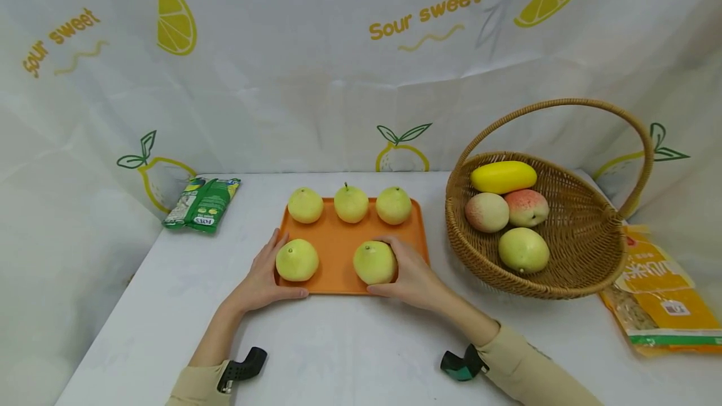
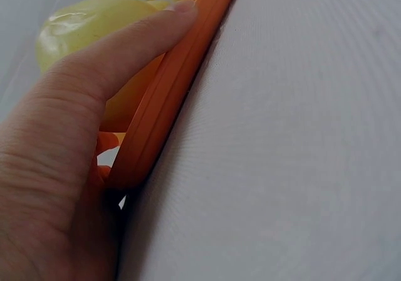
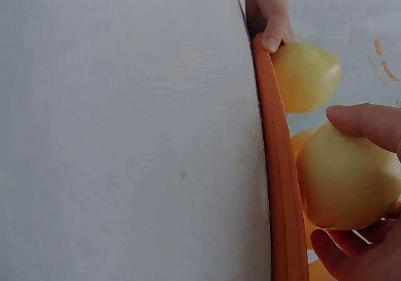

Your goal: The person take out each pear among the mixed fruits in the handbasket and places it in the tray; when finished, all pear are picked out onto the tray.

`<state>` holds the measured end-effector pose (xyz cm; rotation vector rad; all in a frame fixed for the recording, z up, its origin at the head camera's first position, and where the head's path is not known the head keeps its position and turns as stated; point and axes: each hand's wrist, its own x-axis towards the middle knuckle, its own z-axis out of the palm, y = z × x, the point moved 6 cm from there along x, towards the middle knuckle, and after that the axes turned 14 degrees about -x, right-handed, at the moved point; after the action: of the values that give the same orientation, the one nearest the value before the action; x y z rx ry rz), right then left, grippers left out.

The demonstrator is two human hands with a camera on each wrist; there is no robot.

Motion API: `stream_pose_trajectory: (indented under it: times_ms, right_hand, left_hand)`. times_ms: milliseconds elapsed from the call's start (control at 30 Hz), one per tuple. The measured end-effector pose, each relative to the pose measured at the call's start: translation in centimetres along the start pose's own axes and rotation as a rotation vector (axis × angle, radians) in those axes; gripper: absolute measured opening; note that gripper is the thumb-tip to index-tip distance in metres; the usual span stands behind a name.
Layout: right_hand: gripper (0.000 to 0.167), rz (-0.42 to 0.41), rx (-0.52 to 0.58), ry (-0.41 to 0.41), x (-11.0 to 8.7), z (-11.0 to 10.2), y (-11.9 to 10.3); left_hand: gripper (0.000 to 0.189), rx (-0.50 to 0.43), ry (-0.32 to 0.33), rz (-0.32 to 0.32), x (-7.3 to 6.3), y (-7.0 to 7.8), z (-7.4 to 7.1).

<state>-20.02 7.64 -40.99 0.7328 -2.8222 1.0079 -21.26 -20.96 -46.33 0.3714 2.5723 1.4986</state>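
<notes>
An orange tray (image 1: pixel 337 248) lies on the white table, with a back row of three yellow-green pears (image 1: pixel 351 203). My left hand (image 1: pixel 265 277) holds the tray's front left corner, thumb along the front rim (image 2: pixel 164 99) and fingers by the left side. Beside that hand a pear (image 1: pixel 297 260) sits in the corner. My right hand (image 1: pixel 410 274) grips another pear (image 1: pixel 375 262) over the tray's front right part, thumb in front and fingers behind. In the right wrist view this pear (image 3: pixel 344 178) lies between thumb and fingers, close to the tray's rim.
On the right stands a wicker basket (image 1: pixel 586 230) with a tall handle, holding a yellow oblong fruit (image 1: pixel 504 176), two peach-like fruits (image 1: pixel 527 207) and a pear-like fruit (image 1: pixel 523 250). An orange food bag (image 1: pixel 665 293) lies beyond it. A green snack bag (image 1: pixel 204 204) rests at the back left.
</notes>
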Motion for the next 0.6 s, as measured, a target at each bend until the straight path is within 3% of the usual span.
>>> stream_pose_trajectory:
  times_ms: [600]
  right_hand:
    - [0.080,0.014,0.025,-0.059,1.6,1.9,-1.5]
  left_hand:
    - [0.124,0.003,0.002,0.006,-0.1,0.2,0.0]
